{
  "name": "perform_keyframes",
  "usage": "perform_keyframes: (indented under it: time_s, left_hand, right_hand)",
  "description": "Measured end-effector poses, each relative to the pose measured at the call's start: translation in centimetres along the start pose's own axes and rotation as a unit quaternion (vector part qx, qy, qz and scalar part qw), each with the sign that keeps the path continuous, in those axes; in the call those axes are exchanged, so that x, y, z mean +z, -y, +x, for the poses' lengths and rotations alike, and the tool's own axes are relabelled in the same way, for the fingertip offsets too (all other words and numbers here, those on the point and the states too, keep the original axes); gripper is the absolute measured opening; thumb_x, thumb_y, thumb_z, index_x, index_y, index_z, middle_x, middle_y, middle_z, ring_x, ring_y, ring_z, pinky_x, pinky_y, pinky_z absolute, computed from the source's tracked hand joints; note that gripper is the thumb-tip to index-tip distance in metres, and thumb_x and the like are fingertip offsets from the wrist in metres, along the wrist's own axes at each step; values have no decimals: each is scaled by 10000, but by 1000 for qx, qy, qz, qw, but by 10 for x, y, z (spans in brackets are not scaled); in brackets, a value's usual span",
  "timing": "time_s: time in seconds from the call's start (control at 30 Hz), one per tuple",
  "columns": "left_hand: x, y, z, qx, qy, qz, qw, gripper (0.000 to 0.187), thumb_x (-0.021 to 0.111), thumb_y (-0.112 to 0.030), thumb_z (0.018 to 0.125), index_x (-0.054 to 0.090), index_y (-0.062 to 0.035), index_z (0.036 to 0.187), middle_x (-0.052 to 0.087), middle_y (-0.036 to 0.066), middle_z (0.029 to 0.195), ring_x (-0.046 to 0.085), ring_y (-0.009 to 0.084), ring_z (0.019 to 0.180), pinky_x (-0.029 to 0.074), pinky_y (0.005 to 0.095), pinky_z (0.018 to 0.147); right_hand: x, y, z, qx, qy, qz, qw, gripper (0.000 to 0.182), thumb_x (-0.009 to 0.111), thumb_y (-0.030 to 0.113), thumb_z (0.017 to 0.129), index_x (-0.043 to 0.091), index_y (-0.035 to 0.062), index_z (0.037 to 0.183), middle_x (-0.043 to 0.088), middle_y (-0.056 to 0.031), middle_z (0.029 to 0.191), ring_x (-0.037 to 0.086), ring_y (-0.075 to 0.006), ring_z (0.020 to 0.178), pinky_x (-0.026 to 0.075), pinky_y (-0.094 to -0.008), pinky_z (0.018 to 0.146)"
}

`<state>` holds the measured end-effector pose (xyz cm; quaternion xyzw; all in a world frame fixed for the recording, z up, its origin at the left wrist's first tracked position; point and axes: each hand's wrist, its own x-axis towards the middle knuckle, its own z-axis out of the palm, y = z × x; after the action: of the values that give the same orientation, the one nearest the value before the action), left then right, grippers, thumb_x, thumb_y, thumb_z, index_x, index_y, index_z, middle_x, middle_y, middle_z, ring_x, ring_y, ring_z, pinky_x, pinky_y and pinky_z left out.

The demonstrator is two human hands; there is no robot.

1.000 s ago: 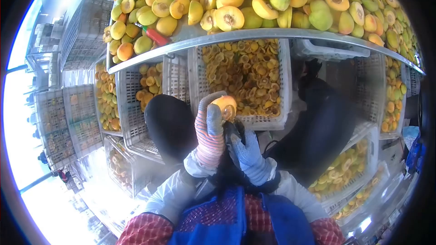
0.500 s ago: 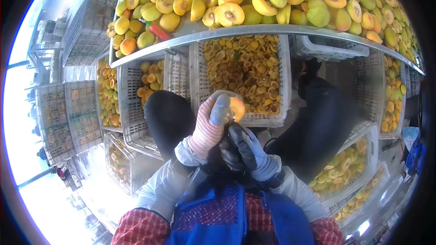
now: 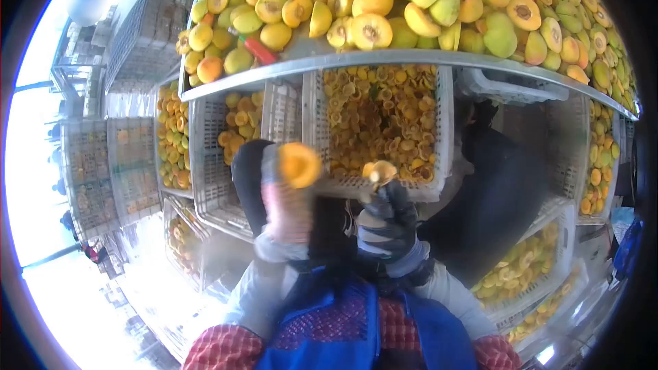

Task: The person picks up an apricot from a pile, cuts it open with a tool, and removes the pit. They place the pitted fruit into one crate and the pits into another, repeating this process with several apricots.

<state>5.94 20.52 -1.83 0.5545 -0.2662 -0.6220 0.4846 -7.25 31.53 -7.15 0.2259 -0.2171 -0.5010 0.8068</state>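
My left hand (image 3: 286, 209), in a pink and grey striped glove blurred by motion, is closed on a yellow peach half (image 3: 300, 165) with a round hollow in its cut face. My right hand (image 3: 389, 226) wears a dark glove over a striped one. At its fingertips sits a small cut-out peach core (image 3: 380, 173), pale and orange. Whether a tool is also in that fist cannot be made out. Just beyond the hands stands a white crate (image 3: 444, 123) full of brownish scooped-out cores (image 3: 384, 109).
A metal-edged table (image 3: 322, 62) heaped with halved peaches (image 3: 372, 31) spans the far side; a red-handled tool (image 3: 259, 50) lies among them. Crates of peach halves stand left (image 3: 199, 144) and right (image 3: 582, 144), with another crate (image 3: 562, 233) at lower right. My knees flank the core crate.
My hands have drawn apart, the left moving left with the peach half, the right moving right. The cut-out core now shows in my right hand, separate from the half. The view has shifted slightly.
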Motion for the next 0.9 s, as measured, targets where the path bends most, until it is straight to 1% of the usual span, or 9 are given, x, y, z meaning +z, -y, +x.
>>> perform_keyframes:
  time_s: [0.07,0.1,0.23,0.3,0.4,0.47,0.6,0.77,0.9]
  left_hand:
    - [-44,-26,36,213,-68,176,959,351,542,-334,934,568,-27,1102,581,80,967,572,198,931,484,301,823]
    - [-60,-43,58,338,-85,376,859,345,581,-297,913,578,-5,1097,592,96,980,575,210,933,482,320,819]
    - [-46,-83,100,374,-83,699,603,312,670,-228,836,623,-31,1073,616,149,939,588,236,870,478,330,803]
    - [31,-84,97,314,-18,540,780,247,655,-140,839,619,-17,1051,644,120,883,598,186,791,477,298,738]
    - [109,-67,137,406,62,658,631,479,668,-382,805,591,-40,1132,645,163,1016,624,288,935,476,355,816]
    - [145,-48,175,215,69,774,591,432,647,-373,811,599,-38,1080,626,191,1072,606,331,983,468,381,832]
    - [124,-49,181,409,163,632,638,400,652,-284,768,585,-46,1082,612,174,1026,597,351,896,486,424,735]
    - [79,-36,57,401,361,589,601,522,700,-88,604,582,-129,1111,569,126,1100,588,335,963,523,389,782]
    - [37,-15,37,413,336,591,607,564,664,-24,616,560,-95,1166,537,145,1169,566,360,1024,498,393,846]
  right_hand:
    - [-21,3,-4,-3,-94,-7,996,476,407,539,937,553,94,853,395,24,575,324,-71,380,282,-230,361]
    - [-33,7,-5,19,-115,-12,993,480,401,538,939,557,94,846,386,27,568,345,-77,401,296,-235,384]
    - [-23,12,8,14,-176,-93,980,510,403,547,934,598,79,873,380,25,555,344,-89,410,291,-239,389]
    - [-38,17,11,6,-203,-106,973,537,398,555,932,615,68,868,412,20,562,335,-96,406,276,-249,368]
    - [-41,21,11,-38,-302,-167,938,545,393,552,935,611,59,857,441,11,571,347,-104,406,278,-255,360]
    - [-37,25,8,-56,-331,-179,925,543,389,548,938,603,54,870,457,0,576,362,-112,407,287,-256,359]
    - [-8,23,8,-133,-276,-281,910,510,367,515,960,565,55,864,456,-3,590,372,-99,429,309,-241,374]
    - [48,25,29,-89,-218,-345,909,434,408,500,953,504,77,953,468,-15,561,413,-99,396,319,-233,346]
    - [15,23,26,-249,-263,-436,824,308,503,368,940,481,72,1021,513,-51,648,483,-135,436,369,-263,363]
